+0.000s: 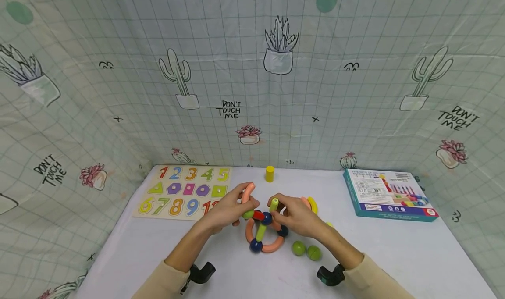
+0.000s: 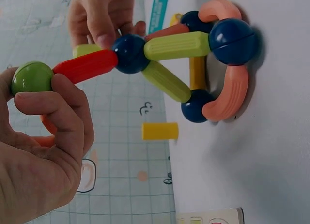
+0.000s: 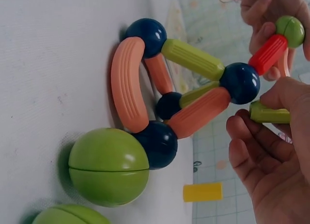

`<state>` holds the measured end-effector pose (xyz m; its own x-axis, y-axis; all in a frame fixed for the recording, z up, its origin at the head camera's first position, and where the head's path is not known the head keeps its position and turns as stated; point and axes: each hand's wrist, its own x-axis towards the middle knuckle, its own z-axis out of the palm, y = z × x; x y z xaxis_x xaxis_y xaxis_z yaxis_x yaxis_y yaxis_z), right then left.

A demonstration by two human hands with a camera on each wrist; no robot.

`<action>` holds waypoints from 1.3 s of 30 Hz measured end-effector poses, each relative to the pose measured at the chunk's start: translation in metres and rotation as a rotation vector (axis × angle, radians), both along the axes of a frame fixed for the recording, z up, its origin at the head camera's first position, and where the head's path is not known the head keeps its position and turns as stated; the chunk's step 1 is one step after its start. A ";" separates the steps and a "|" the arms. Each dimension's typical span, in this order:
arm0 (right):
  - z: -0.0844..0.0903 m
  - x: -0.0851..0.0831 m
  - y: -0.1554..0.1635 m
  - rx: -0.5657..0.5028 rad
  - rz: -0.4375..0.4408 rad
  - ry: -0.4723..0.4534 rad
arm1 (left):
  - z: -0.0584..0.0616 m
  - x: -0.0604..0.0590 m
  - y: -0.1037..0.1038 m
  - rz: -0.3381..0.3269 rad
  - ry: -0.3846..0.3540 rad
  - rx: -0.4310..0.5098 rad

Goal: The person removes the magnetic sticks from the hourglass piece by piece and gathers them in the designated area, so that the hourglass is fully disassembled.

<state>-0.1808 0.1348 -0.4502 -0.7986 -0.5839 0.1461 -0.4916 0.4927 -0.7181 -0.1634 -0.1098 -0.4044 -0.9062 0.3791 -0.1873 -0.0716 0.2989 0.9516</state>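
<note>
We identify smooth, glossy plastic balls and ribbed, semi-matt plastic rods. From these, we note a smooth card box at 3 o'clock and a creased cloth backdrop at 12 o'clock.

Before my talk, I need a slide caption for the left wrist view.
The left grip holds a green ball, joined by a red rod to a ball-and-rod frame.

The site was a tabletop play area; the pictures did not establish whether it belonged to a home, a lab or another building. A sheet printed with grid lines and potted cacti enclosed the white table at the back and both sides. The number board, printed box and ball-and-rod toy indicated play use.
</note>
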 end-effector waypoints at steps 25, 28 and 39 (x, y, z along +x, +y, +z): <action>-0.005 0.000 0.128 0.039 -0.319 -0.077 | 0.004 -0.006 -0.002 0.010 0.017 -0.056; -0.009 0.004 0.142 0.068 -0.339 -0.126 | 0.003 -0.006 -0.001 0.014 0.023 -0.063; -0.030 0.016 0.172 0.178 -0.287 -0.240 | 0.002 -0.005 0.000 0.011 0.022 -0.058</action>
